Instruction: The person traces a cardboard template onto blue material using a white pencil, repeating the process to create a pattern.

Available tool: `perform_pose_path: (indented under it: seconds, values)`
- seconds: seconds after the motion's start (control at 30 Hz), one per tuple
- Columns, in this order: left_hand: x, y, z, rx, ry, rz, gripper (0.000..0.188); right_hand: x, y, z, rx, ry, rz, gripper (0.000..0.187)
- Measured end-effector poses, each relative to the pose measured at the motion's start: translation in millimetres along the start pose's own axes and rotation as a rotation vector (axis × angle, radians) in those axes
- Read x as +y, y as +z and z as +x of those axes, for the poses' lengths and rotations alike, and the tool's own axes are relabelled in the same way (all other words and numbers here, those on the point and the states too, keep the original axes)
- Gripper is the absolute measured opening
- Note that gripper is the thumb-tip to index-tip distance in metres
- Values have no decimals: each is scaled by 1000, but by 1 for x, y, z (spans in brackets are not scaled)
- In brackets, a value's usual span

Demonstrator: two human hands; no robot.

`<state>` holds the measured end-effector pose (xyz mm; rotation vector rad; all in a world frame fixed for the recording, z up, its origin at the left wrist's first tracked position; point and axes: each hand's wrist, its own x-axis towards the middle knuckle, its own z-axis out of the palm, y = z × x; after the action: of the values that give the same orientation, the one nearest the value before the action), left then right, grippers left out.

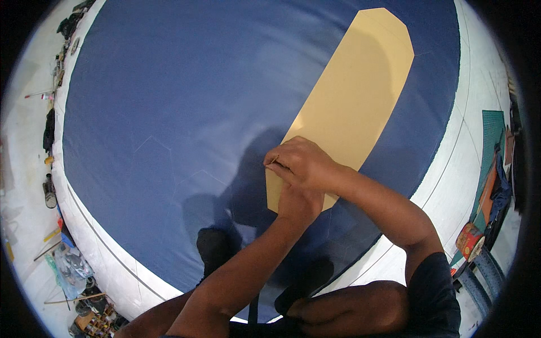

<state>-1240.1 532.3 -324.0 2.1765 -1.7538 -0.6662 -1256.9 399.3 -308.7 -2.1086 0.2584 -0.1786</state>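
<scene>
A long yellow card template with clipped corners lies flat on a wide dark blue cloth. My right hand is closed in a pinch over the template's near left edge. Something thin and small shows between its thumb and forefinger, too little to name. Just below, my left hand rests on the near end of the template, its fingers hidden beneath the right hand. Faint pale angular outlines are drawn on the cloth to the left.
My dark-covered feet are on the cloth's near part. White sheeting borders the cloth. At the right are a green mat and a red and yellow can; bottles and plastic bags lie along the left.
</scene>
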Motion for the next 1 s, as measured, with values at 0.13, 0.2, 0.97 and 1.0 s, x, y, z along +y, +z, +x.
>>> perform_pose_path:
  seconds: [0.13,0.2,0.97,1.0]
  values:
    - [-1,4,-2,-19,-73,-50,35,-2,-2,3,-102,17,-61,20]
    - [3,-8,3,-41,-7,89,39,0,-12,4,-116,105,-129,21]
    - [34,-61,52,15,64,158,46,89,-166,35,357,393,-268,32]
    - [38,-62,74,98,113,102,44,95,-167,33,367,375,-274,32]
